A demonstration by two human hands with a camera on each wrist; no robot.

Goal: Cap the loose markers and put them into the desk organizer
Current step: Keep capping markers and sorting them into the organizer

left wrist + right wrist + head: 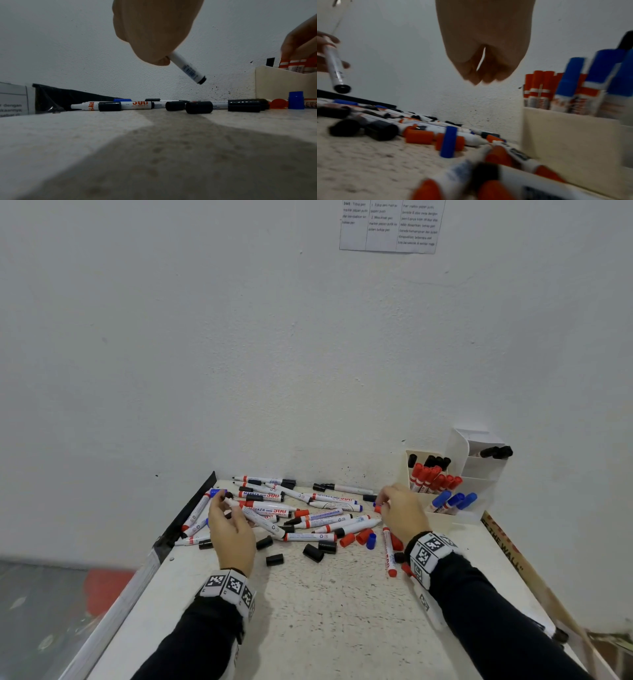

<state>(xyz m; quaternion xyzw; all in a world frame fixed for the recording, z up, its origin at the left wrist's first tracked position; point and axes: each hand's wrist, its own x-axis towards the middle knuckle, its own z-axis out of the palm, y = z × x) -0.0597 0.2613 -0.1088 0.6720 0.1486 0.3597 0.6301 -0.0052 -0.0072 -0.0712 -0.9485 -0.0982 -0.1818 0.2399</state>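
My left hand (228, 510) grips an uncapped white marker with a black end (187, 67), lifted above the pile at the table's left. Several loose markers (308, 520) lie jumbled across the table's far half, with black caps (313, 553), red caps (347, 540) and a blue cap (371, 541) scattered in front. My right hand (383, 503) hovers at the pile's right end beside the white desk organizer (479, 487). Its fingers (477, 77) hang bunched and hold nothing that shows. The organizer holds capped red, blue and black markers.
The white table (308, 628) butts against a white wall, with a black strip (191, 508) along its left edge. A red-capped marker (388, 553) lies by my right wrist. A printed sheet (388, 225) hangs on the wall. A long cardboard piece (513, 556) lines the right edge.
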